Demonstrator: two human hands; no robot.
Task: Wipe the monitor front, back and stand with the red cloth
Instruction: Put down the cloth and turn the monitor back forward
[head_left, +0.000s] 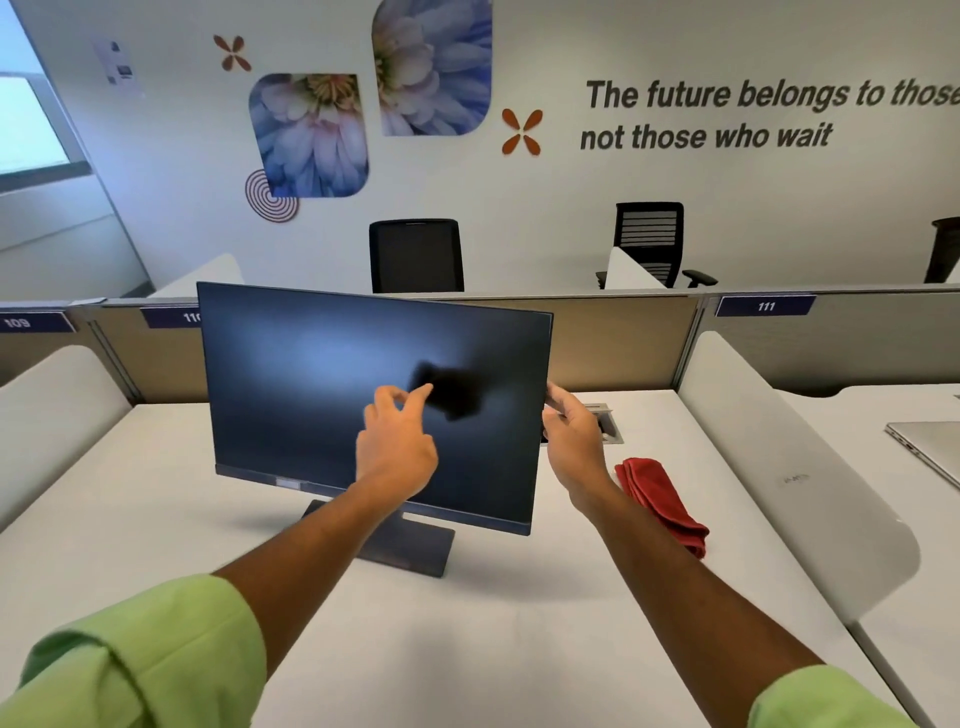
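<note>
A black monitor (322, 384) stands on its flat dark stand (410, 545) in the middle of the white desk (156, 519), screen dark and facing me, turned a little to the left. My left hand (397, 447) hovers in front of the screen's middle, fingers loosely bent, holding nothing. My right hand (571, 431) grips the monitor's right edge, fingers hidden behind the panel. The red cloth (662, 501) lies folded on the desk to the right of the monitor, below my right wrist, untouched.
White curved dividers (779, 467) flank the desk on both sides. A cable hatch (608, 421) sits behind the monitor's right edge. A closed laptop (930, 447) lies on the neighbouring desk at right. A partition with number plates and two office chairs stand behind.
</note>
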